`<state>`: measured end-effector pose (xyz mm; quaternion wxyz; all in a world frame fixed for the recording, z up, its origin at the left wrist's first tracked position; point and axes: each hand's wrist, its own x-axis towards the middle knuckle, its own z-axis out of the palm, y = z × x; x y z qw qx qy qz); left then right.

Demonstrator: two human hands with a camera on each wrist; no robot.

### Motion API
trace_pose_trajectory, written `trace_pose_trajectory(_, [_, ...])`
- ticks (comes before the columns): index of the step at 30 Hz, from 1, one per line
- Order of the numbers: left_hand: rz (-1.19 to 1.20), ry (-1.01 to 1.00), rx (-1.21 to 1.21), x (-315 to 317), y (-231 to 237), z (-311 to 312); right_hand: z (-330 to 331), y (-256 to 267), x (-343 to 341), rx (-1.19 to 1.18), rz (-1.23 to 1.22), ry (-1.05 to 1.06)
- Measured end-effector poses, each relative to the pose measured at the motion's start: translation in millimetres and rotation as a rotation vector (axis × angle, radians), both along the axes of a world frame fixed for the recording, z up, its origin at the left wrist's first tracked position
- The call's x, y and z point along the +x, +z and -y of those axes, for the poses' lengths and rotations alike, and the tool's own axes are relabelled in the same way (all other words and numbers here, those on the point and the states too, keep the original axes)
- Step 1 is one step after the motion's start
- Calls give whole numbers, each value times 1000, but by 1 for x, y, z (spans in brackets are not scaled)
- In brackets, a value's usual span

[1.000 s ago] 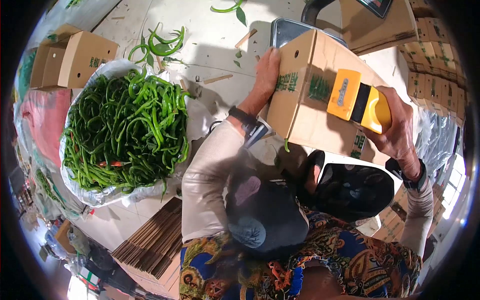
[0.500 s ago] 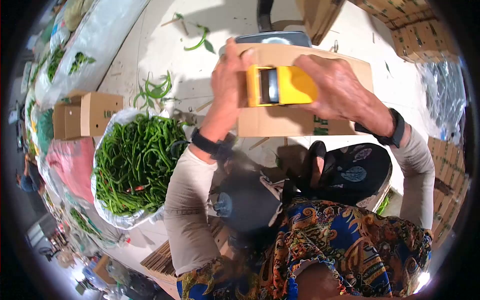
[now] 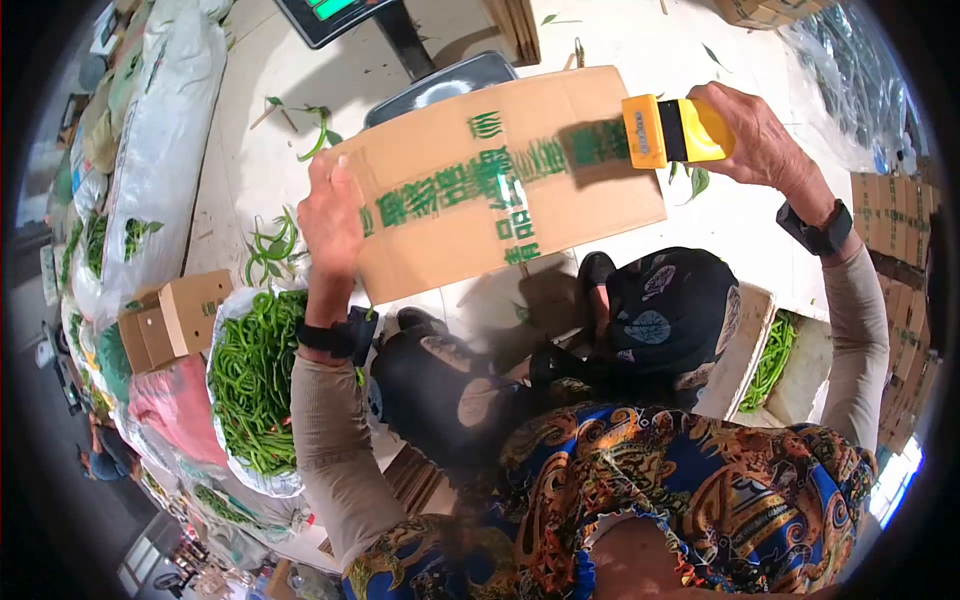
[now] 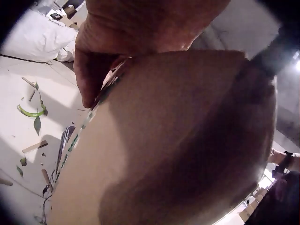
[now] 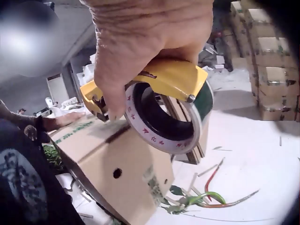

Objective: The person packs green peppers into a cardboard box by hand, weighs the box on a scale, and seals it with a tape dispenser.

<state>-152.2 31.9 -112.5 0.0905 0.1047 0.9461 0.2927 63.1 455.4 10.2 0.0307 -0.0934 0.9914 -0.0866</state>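
A cardboard box (image 3: 430, 245) with green-printed tape crossing its top face is held at its left end by the left hand (image 3: 332, 215). In the left wrist view that hand (image 4: 140, 28) has its fingers over an edge of the box (image 4: 154, 122). At the box's right end, the right hand (image 3: 755, 135) grips a yellow tape dispenser (image 3: 648, 132). The right wrist view shows the right hand (image 5: 145, 37) curled round the dispenser (image 5: 176, 77), its tape roll (image 5: 159, 136) beside the box (image 5: 112, 164) with round holes.
Beyond the box stands a scale platform (image 3: 470, 82) with a lit display (image 3: 330, 8). Green peppers (image 3: 255, 380) fill a white sack at left, near an open carton (image 3: 195, 310). More peppers (image 3: 770, 365) lie in a box at right. Stacked cartons (image 3: 895, 225) stand far right.
The dispenser has moved right to the box's end in the right hand. The taped top now shows more fully, tilted toward the camera. The left hand has moved to the left end, and the head view has shifted.
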Motion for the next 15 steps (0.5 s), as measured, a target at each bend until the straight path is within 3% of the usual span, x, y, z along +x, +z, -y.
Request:
trace_pose_trajectory(6, [10,13,-13,2,0,1,-34,-35,17,-85,41,-111])
trace_pose_trajectory(8, [-98,-44,136,-1,-9,4,-40,-47,17,-95,22,-77])
trace_pose_trajectory(15, [-142,-127,224,2,-5,3,-35,-67,18,-308,111,-138])
